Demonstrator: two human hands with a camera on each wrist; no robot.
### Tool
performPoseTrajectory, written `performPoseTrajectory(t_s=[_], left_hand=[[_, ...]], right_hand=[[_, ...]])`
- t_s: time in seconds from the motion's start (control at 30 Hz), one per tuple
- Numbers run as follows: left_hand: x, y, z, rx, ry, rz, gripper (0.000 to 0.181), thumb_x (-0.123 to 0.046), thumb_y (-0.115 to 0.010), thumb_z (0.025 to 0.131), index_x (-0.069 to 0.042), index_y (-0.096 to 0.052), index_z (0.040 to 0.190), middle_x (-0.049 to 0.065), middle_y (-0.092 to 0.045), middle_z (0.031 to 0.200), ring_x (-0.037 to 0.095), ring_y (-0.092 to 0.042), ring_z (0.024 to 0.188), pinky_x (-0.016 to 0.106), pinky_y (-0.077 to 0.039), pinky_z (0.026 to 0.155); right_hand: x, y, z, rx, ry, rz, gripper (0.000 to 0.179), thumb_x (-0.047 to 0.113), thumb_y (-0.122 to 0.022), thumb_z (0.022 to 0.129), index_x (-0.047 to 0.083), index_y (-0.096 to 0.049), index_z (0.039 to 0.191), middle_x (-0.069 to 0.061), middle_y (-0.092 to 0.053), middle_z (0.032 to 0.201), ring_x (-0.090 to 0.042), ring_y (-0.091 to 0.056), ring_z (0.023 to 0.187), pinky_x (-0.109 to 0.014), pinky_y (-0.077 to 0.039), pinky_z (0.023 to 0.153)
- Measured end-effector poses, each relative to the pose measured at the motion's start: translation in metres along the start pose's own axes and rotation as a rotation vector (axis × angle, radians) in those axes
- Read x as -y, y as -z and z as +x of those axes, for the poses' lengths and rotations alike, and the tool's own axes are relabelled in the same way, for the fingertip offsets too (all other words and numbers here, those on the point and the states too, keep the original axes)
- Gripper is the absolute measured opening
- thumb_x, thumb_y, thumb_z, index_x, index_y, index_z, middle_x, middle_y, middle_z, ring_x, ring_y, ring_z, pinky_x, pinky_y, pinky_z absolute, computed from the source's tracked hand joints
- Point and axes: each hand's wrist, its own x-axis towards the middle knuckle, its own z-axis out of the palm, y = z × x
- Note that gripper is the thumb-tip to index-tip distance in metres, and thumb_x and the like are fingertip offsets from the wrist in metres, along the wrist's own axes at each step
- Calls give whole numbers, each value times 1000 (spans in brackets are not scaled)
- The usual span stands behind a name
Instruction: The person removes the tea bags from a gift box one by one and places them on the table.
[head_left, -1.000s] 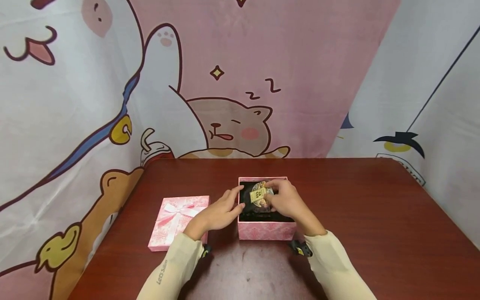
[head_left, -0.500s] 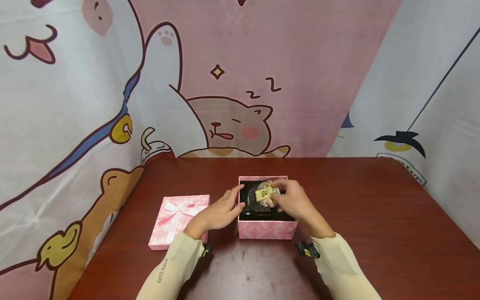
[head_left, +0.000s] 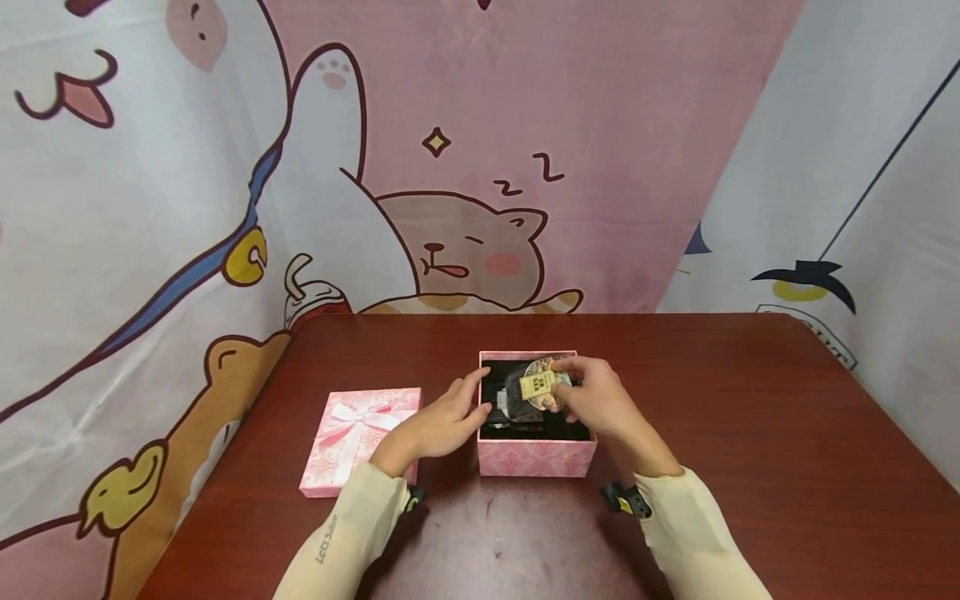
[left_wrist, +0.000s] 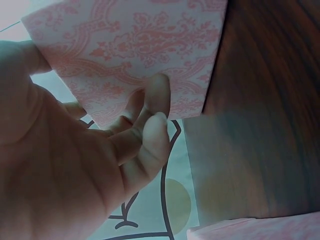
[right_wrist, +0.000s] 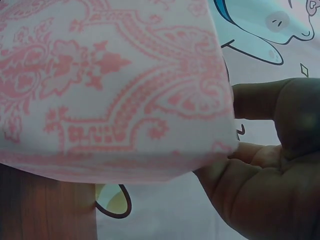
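One packet (head_left: 536, 384) is pinched in the right hand (head_left: 602, 402), left hand (head_left: 441, 423) holding pink box (head_left: 536, 459).

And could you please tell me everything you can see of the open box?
The box is pink and white, with a scrolling ornamental pattern on its outer walls and a black interior; it looks like cardboard. It stands upright, open side up, on the table. The fingers of the left hand grip its left rim. The right hand reaches over its right side, holding a tagged item at the opening; whether that hand touches the box is unclear.
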Motion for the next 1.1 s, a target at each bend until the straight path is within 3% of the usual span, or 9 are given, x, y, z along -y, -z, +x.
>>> performPoseTrajectory(t_s=[0.23,0.43,0.67,0.87,1.1], left_hand=[[0,-1,0,-2,-6,-17,62,-32,-45,104,-14,-19,157,23,-42,136,33,-50,125,48,-38,107],[1,0,0,-2,-7,-21,62,-34,-44,104,-14,-18,157,22,-43,135,32,-52,123,48,-39,106],[3,-1,0,-1,-3,-25,62,-35,-44,104,-14,-19,157,22,-43,137,32,-51,124,49,-38,106],[3,0,1,0,-1,-23,62,-34,-44,104,-15,-18,157,22,-43,137,33,-52,124,49,-39,106],[2,-1,1,-5,8,-29,61,-32,-45,104,-15,-19,157,21,-43,137,33,-52,123,50,-39,106]], right_hand=[[-3,6,-3,-3,14,-9,35,-2,-58,91,-13,-58,124,-21,-66,92,-29,-66,60,-44,-55,54],[-5,11,-6,-27,17,4,35,-3,-58,90,-13,-58,124,-26,-66,106,-31,-65,61,-36,-53,49],[-6,14,-9,-32,12,10,36,-1,-59,91,-11,-58,126,-24,-65,104,-17,-55,49,-31,-49,45],[-8,19,-10,-19,-1,47,37,-2,-57,91,-13,-55,127,-19,-63,90,-19,-56,51,-32,-49,46],[-14,25,-11,-13,1,66,37,-3,-57,92,-14,-55,127,-26,-65,102,-20,-65,63,-42,-57,54]])
